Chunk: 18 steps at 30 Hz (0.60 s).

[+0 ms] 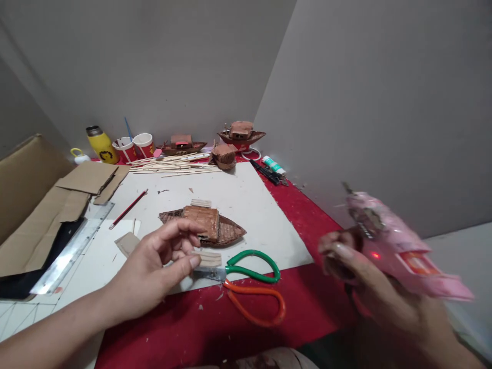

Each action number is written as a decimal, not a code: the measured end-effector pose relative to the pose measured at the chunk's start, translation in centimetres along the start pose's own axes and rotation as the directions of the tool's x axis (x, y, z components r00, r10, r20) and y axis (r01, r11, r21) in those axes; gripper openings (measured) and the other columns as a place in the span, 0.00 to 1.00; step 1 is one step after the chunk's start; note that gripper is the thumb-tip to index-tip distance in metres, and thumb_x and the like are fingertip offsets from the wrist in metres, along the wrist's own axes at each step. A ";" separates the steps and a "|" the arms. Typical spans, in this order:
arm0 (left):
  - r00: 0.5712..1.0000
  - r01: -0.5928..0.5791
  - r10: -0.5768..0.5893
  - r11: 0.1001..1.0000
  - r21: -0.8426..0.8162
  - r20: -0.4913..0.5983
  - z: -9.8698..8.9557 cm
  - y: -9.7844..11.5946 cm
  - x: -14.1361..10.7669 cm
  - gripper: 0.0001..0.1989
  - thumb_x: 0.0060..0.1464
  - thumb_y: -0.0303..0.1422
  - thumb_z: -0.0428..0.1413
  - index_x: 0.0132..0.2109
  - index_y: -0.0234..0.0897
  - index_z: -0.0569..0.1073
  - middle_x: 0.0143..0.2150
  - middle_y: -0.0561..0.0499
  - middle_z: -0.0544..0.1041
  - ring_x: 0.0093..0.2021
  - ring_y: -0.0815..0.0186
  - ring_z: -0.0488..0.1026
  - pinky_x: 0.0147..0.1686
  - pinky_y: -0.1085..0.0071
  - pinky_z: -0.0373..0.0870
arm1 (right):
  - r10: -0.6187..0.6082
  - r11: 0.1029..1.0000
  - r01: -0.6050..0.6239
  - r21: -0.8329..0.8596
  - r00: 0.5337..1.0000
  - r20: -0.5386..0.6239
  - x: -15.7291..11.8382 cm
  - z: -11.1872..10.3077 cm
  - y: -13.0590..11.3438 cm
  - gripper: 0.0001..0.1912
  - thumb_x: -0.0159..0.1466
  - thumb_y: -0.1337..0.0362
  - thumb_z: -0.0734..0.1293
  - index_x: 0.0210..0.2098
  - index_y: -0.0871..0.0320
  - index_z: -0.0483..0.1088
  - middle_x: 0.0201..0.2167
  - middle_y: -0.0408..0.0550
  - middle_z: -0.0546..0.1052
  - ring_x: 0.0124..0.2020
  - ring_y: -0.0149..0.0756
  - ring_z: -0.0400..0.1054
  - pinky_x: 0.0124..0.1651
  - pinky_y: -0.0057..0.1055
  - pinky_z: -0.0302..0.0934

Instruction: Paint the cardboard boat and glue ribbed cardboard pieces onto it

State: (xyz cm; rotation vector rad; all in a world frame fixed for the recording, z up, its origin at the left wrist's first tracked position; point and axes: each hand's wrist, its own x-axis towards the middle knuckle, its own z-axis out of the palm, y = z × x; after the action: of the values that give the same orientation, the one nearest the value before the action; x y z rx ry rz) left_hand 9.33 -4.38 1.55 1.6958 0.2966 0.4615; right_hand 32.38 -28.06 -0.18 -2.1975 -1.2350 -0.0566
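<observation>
My right hand (369,277) is wrapped round a pink hot glue gun (395,236) with a red light lit, raised at the right and blurred. My left hand (161,266) hovers at the centre-left, fingers loosely curled, thumb apart from them, with nothing seen between. Just beyond its fingertips lies a small brown model boat (230,231) with a shiny, ribbed cabin roof (202,220). By the thumb is a small corrugated cardboard strip (210,258). Scissors (251,277) with one green and one orange handle lie nearest me, their blades partly hidden by my left hand.
Cardboard pieces (42,220), a ruler (73,251) and a pencil (128,208) lie left. Behind are thin wooden sticks (172,165), more model boats (241,134), paper cups (143,145) and a yellow bottle (102,146). A glue tube (273,165) lies near the right wall.
</observation>
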 end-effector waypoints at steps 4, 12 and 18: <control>0.996 -0.089 0.090 0.996 -0.020 0.024 2.8 0.3 0.1 0.17 0.54 0.24 0.58 0.49 0.45 0.72 0.33 0.52 0.71 0.30 0.71 0.70 0.28 0.78 0.73 | 0.065 0.708 -0.329 0.625 0.911 0.406 0.1 1.7 -5.9 0.17 0.64 0.47 0.63 0.39 0.55 0.68 0.30 0.47 0.76 0.27 0.36 0.71 0.29 0.31 0.68; 0.993 -0.080 0.055 0.964 -0.252 -0.103 4.3 -0.2 -0.1 0.13 0.53 0.24 0.58 0.44 0.43 0.68 0.30 0.54 0.72 0.29 0.72 0.72 0.28 0.78 0.73 | 0.105 0.606 -0.416 0.678 0.887 0.450 1.6 4.2 -9.4 0.18 0.60 0.48 0.67 0.35 0.57 0.67 0.25 0.42 0.72 0.26 0.32 0.67 0.31 0.28 0.65; 0.978 0.115 -0.180 0.890 -0.440 -0.110 4.5 -0.6 0.2 0.13 0.50 0.30 0.64 0.42 0.39 0.69 0.28 0.55 0.74 0.27 0.73 0.72 0.28 0.78 0.71 | 0.069 0.625 -0.402 0.669 0.882 0.465 1.8 4.4 -9.6 0.21 0.63 0.47 0.64 0.25 0.58 0.66 0.20 0.42 0.69 0.21 0.29 0.62 0.27 0.26 0.61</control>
State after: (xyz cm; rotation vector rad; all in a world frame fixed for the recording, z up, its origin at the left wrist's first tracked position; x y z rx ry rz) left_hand 11.63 -8.19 0.45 1.1968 0.3970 0.4989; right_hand 24.73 -20.79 1.50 -1.6086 -0.8852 0.9158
